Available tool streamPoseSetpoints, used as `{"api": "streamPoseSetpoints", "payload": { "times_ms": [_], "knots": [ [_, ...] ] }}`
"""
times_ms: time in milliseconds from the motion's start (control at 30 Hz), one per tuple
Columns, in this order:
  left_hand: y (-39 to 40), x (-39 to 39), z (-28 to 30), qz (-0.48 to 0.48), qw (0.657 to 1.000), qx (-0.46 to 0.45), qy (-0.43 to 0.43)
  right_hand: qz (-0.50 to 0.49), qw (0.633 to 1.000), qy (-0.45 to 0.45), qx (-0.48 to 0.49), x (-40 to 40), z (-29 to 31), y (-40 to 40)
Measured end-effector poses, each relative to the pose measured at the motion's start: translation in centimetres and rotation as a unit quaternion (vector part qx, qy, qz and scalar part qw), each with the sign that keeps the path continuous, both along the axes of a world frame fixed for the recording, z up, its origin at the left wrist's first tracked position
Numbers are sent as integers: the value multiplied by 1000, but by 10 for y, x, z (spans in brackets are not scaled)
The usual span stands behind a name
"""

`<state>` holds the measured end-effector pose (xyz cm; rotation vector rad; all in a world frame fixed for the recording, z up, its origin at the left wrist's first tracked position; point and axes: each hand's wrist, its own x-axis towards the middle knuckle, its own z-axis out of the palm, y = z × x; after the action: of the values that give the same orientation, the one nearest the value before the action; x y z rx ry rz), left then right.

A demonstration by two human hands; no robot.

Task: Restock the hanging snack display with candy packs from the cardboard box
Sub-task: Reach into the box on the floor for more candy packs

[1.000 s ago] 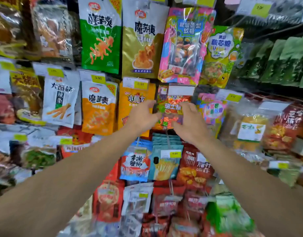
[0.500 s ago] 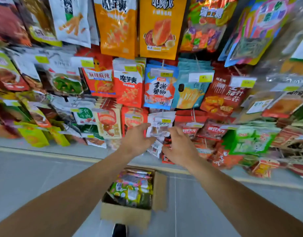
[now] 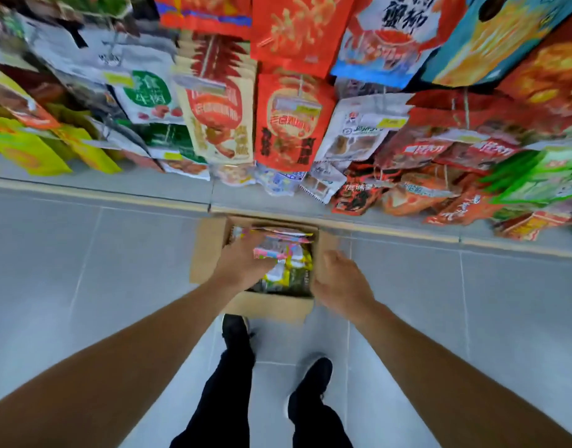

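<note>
Now lower, hands (image 3: 294,273) over cardboard box (image 3: 268,307).

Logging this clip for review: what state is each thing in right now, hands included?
cardboard box: on the floor, flaps open, packs inside.
candy packs: lying in the box.
left hand: reaching into the box, on the packs; grip blurred.
right hand: at the box's right edge, fingers loosely curled, holding nothing.
hanging snack display: hooks full of packs.
</note>
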<state>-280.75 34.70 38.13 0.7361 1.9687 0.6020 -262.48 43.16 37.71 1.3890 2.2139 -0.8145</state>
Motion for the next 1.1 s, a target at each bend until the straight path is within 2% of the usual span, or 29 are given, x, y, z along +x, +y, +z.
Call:
{"api": "streamPoseSetpoints", "payload": {
  "times_ms": [133, 233, 367, 467, 533, 900, 1100],
  "knots": [
    [-13, -27, -72, 38, 997, -55, -35, -14, 998, -28, -51, -20, -59, -11],
    [-14, -37, -108, 36, 995, -88, -29, -14, 995, -43, -85, -30, -101, -14],
    [-8, -46, -167, 77, 990, -107, -47, -15, 993, -39, -108, -41, -159, -7],
    [-6, -45, -213, 113, 984, -121, -68, -26, 992, -35, -117, -45, -210, 4],
    [-5, -44, -263, 129, 980, -126, -81, -15, 992, -37, -120, -47, -265, 14],
    [14, -41, -456, 250, 940, -151, -175, 96, 995, -28, -29, -75, -471, 62],
    [24, -46, -510, 291, 924, -131, -209, 177, 984, -34, 9, -101, -553, 74]
  ]
}}
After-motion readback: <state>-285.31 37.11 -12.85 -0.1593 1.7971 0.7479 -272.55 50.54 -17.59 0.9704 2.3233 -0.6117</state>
